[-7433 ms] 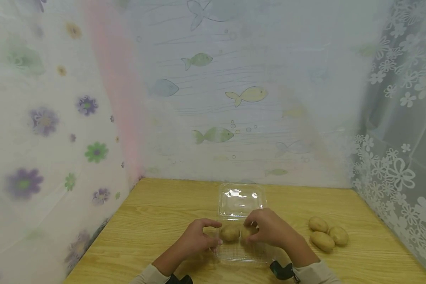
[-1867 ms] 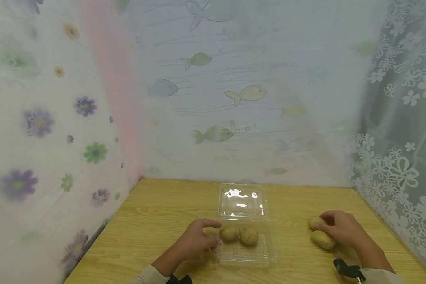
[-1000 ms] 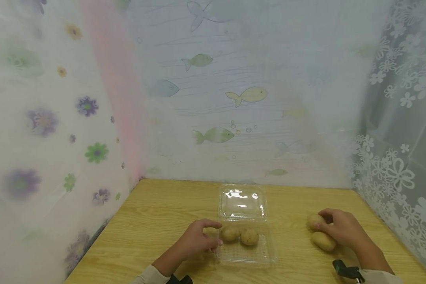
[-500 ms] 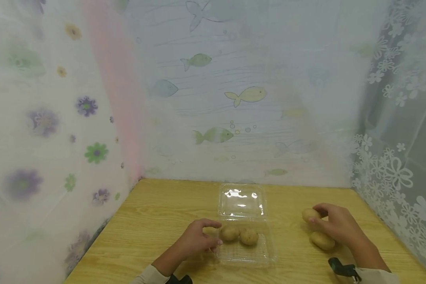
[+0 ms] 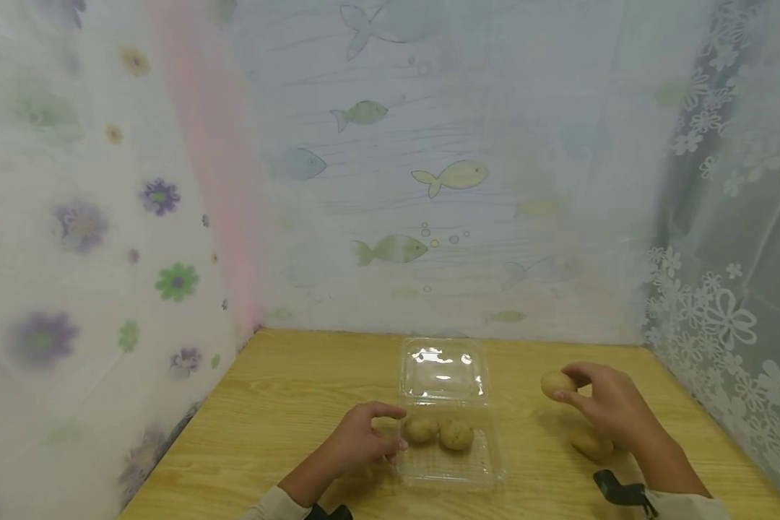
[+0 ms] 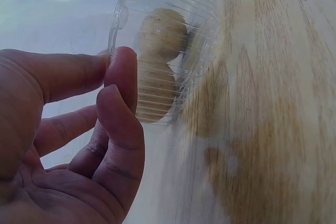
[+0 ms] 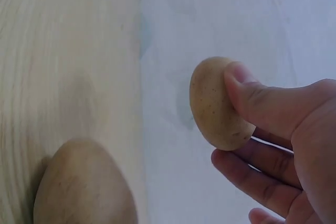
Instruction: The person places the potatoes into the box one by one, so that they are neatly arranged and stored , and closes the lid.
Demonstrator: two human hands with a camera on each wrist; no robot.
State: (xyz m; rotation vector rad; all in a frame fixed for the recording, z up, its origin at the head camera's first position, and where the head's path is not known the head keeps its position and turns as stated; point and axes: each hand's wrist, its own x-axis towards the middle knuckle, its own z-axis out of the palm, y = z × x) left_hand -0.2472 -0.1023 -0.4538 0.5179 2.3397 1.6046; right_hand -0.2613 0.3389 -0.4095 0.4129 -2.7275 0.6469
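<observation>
Clearly, the right hand (image 5: 614, 406) has its thumb and fingertips clamped on a potato (image 5: 557, 386), which pokes out beyond them on the side toward the container. Seen from the right wrist, the thumb's tip presses the near side of the potato while the other fingers come in from behind and below, so most of its rounded body stays uncovered. It is up off the wooden table (image 5: 266, 404), with a loose potato (image 5: 588, 441) lying on the wood below the hand and partly hidden by it. Well over to the left, the left hand (image 5: 362, 438) pinches the near-left edge of a clear plastic container (image 5: 451, 469), its digits drawn together on the thin rim. Two potatoes sit inside the container, a left one (image 5: 419, 428) near those fingers and a right one (image 5: 457, 434) just beside it; from the left wrist both show through the ribbed wall, apart from the fingertips. Behind them, the hinged lid (image 5: 442, 372) lies open, flat toward the back of the table.
</observation>
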